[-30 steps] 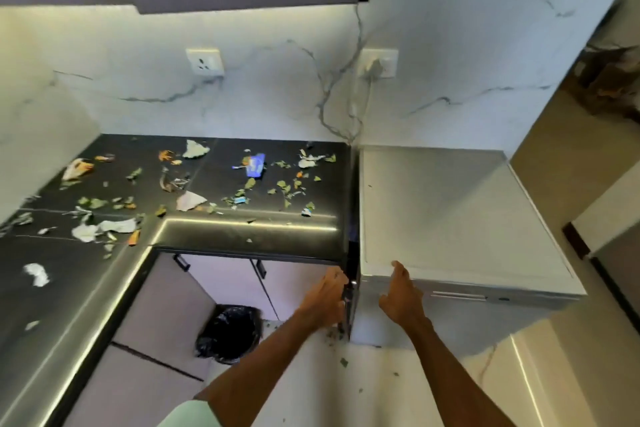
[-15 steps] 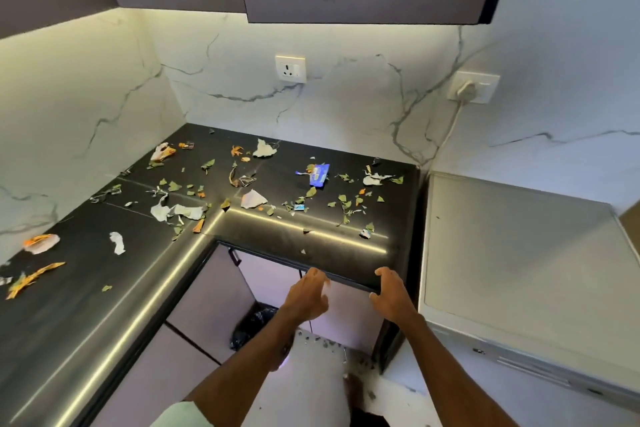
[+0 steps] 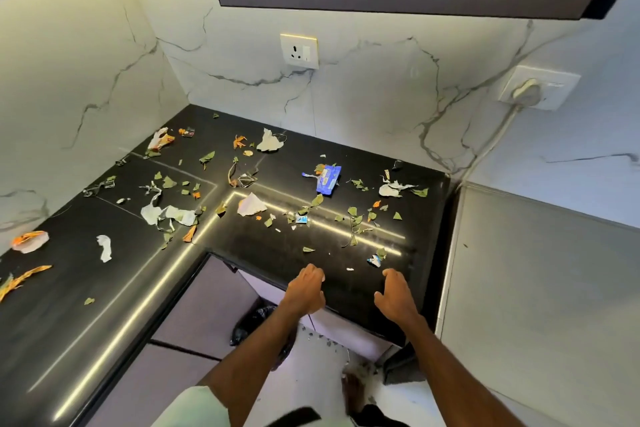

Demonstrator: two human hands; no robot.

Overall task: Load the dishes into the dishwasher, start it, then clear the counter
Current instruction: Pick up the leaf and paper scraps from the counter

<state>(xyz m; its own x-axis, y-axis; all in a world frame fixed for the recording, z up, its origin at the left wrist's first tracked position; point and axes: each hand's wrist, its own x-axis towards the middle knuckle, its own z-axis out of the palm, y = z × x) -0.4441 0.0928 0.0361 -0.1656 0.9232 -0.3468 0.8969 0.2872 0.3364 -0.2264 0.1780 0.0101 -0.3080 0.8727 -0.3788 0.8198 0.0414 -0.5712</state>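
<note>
Head view. The black L-shaped counter [image 3: 263,253] is shown from above, in a corner walled with white veined marble [image 3: 363,97]. Both hands are held at its near front edge, well apart from each other. The left hand [image 3: 306,288] is seen with its fingers loosely curled and nothing between them. The right hand [image 3: 394,295] is seen with its fingers slack and slightly spread, likewise empty (whether either hand touches the stone cannot be told).

Litter is scattered over most of the counter. A blue wrapper [image 3: 327,178] lies toward the back, ahead of the hands. A torn white paper piece [image 3: 251,204] lies near the inner corner. Green leaf scraps [image 3: 353,211] are strewn between them and to the right. A small blue-and-white scrap [image 3: 374,260] lies just beyond the right hand. On the left wing, an orange-and-white wrapper [image 3: 29,241] and an orange peel strip [image 3: 20,279] are seen near the frame edge.

A white appliance [image 3: 536,288] stands just beside the counter's right end. Its cord [image 3: 491,139] runs up to a plugged wall socket [image 3: 538,88]; a second socket [image 3: 299,50] is set in the back wall. A black bin bag [image 3: 252,319] is partly visible on the floor below the counter, behind the left forearm.
</note>
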